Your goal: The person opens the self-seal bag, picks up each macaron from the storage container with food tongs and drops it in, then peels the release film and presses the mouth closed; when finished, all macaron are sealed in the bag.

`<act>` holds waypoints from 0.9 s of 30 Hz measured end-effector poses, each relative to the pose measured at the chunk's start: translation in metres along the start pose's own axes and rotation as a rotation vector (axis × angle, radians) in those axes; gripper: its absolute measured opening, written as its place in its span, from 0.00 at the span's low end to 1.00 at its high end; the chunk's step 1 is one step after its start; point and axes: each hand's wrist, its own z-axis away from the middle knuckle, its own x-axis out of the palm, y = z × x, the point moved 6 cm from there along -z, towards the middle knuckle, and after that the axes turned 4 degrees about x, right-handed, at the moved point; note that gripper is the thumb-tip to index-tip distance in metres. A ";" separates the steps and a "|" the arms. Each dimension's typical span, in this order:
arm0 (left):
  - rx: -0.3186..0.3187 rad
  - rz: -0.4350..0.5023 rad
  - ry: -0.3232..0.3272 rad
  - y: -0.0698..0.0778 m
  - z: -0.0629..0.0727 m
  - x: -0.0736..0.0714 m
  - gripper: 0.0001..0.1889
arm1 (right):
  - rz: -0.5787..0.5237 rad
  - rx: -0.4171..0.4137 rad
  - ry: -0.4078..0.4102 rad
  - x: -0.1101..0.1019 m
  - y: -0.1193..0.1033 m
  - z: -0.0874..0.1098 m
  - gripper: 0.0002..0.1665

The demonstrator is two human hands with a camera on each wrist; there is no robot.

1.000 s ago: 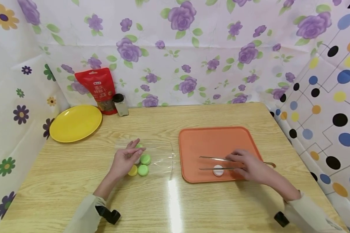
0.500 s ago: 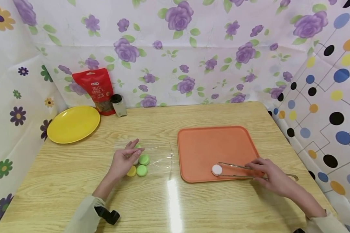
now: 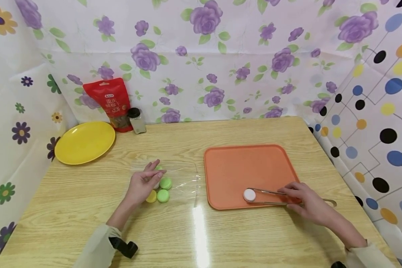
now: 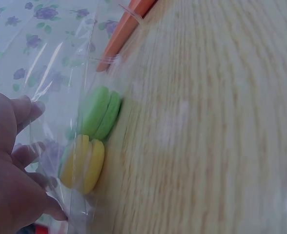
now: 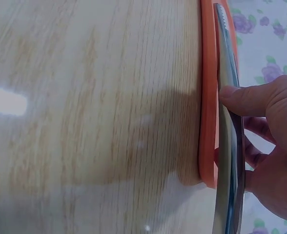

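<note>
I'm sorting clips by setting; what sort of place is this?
Probably a staged tabletop corner: a floral sheet and a dotted sheet border a wood-grain table.

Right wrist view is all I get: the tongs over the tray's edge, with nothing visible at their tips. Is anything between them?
Observer: Yes, the head view shows a white macaron between the tips of the tongs.
Operator: Good. What is the left hand doing?
Observer: The left hand holds some clear plastic near the green macarons.
</note>
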 end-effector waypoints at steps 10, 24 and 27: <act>-0.005 -0.002 -0.002 0.000 0.000 0.000 0.11 | 0.019 -0.014 0.001 0.001 -0.004 -0.004 0.33; -0.004 -0.003 -0.007 0.003 -0.001 0.000 0.11 | 0.002 -0.033 -0.004 0.006 -0.014 -0.017 0.32; -0.005 0.001 -0.008 0.004 -0.001 0.000 0.11 | -0.011 -0.047 -0.012 0.010 -0.019 -0.027 0.31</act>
